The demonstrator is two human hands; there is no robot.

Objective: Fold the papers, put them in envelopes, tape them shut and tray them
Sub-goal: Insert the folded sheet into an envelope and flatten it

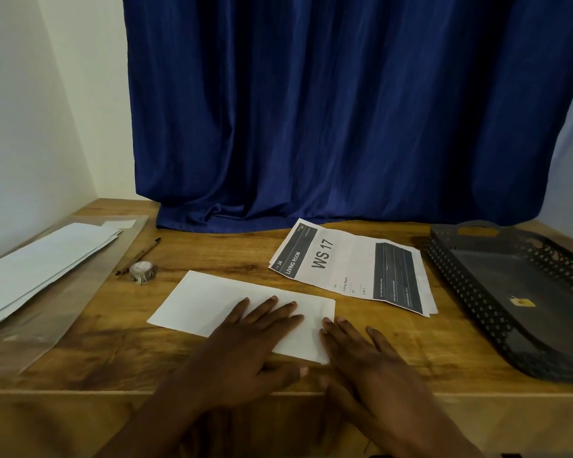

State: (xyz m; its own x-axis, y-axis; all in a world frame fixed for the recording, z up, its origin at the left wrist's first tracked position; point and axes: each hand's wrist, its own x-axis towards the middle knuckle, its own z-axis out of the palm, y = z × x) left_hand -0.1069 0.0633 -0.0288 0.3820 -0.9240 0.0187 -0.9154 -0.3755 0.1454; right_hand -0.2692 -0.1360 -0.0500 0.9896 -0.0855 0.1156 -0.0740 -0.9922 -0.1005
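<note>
Both hands — left (245, 338), right (361, 355) — flat, fingers straight, pressing the first fold (219, 302); envelopes (43, 262), tape (142, 272) untouched, tray (497, 309) unfilled.

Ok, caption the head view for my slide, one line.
Both hands, left hand and right hand, press flat on a folded white paper between envelopes and black tray.

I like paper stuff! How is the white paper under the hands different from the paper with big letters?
The white paper looks blank; the printed paper says "WS 17". Both hands, left hand and right hand, press flat on the white one; nothing touches the printed one. Both lie on the wooden table.
</note>
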